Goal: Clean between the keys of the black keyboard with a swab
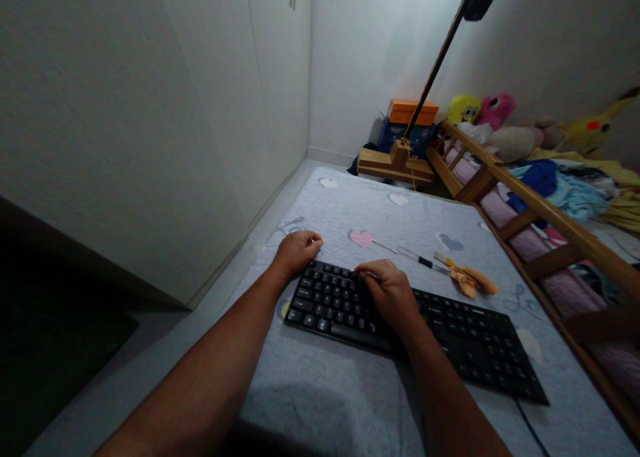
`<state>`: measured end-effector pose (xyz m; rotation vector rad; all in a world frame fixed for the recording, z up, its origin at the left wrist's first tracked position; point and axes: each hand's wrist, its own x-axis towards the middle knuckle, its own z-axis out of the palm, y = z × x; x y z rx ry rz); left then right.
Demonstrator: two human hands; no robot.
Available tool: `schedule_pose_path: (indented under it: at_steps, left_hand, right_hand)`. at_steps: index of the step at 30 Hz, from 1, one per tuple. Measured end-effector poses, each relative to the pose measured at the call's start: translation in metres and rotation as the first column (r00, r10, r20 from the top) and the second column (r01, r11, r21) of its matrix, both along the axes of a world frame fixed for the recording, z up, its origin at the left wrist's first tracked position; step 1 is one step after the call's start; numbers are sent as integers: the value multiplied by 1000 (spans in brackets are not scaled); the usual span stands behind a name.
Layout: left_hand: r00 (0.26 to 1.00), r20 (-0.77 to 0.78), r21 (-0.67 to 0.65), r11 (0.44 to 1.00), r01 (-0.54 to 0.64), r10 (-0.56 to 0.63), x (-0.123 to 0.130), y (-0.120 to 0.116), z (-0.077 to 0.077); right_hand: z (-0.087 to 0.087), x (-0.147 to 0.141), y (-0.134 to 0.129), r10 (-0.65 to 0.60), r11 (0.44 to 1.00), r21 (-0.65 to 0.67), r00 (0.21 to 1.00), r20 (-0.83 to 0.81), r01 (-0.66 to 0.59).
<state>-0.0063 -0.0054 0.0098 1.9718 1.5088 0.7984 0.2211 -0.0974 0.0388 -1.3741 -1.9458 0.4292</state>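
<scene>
A black keyboard (350, 333) lies at a slant on the pale cloth with hearts (320, 383). My left hand (299, 250) rests by its far left corner, fingers curled together; anything inside them is too small to tell. Over the upper middle keys is my right hand (387, 287), its thumb and fingers bent closely toward the keys, and what they may hold is hidden. Beyond the keyboard lie a thin tool with a black grip (425, 262), a brush with a yellow handle (443, 259) and a crumpled orange cloth (467, 280).
A wooden bed rail (530, 207) runs along the right, with plush toys and clothes behind it. A wooden stand (395, 163) with a slanted black pole (435, 70) is past the far edge. Pale cabinet doors (200, 110) border the left. A cable (530, 427) leaves the keyboard's near side.
</scene>
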Motion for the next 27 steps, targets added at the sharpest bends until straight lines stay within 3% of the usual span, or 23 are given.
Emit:
schedule_pose_path:
  at_steps: [27]
  left_hand:
    - [1000,18,3,1000,1,-1,0,-1,1]
  right_hand:
    - [6,0,-3,66,997,26,997,26,-67]
